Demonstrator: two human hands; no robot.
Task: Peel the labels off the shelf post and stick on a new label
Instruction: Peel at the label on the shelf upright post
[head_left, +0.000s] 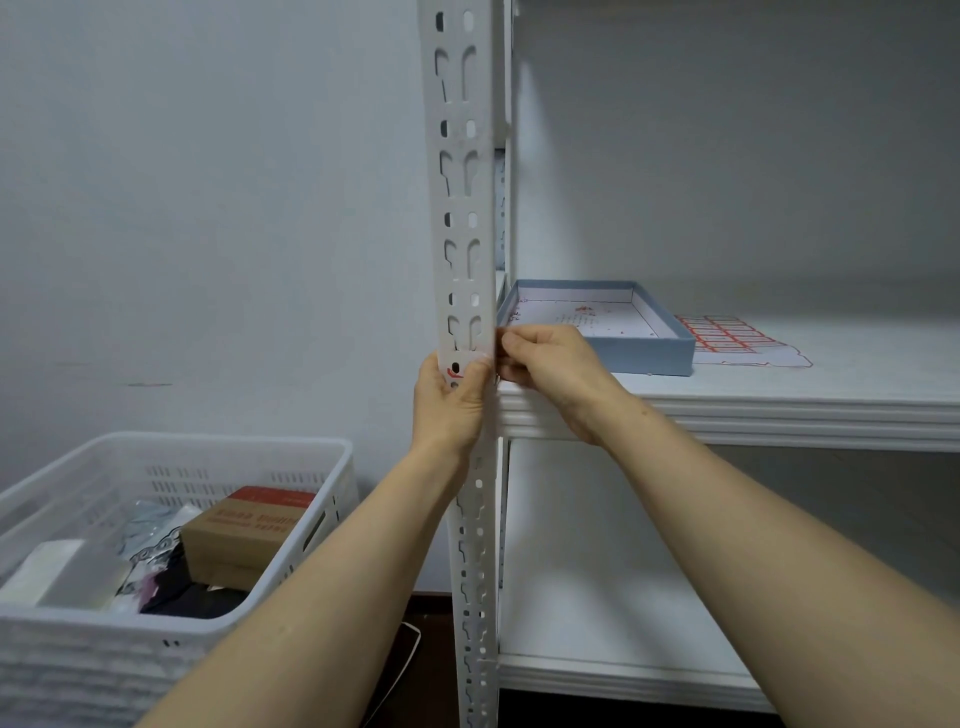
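Both hands meet at the white slotted shelf post (461, 208), level with the front edge of the middle shelf (779, 410). The left hand (451, 402) grips the post from the front, its fingers (477, 370) curled onto the post's face. Between them shows a small label (453, 371) with red print, stuck on the post just below a round hole and partly covered by the hand.

The right hand (550, 366) is just beside the post's right edge, its fingers (511, 344) curled tight with the tips against that edge. Whether they pinch part of the label or anything else cannot be told, as the tips are hidden against the post.

On the shelf behind the right hand stands a shallow blue box (649, 356) with a printed white sheet inside. Just to its right lies 1 sheet of red-bordered labels (727, 332), flat on the shelf.

Lower left, well apart from the post, stands a white plastic basket (171, 457) holding a brown cardboard box (241, 532) and several packets.
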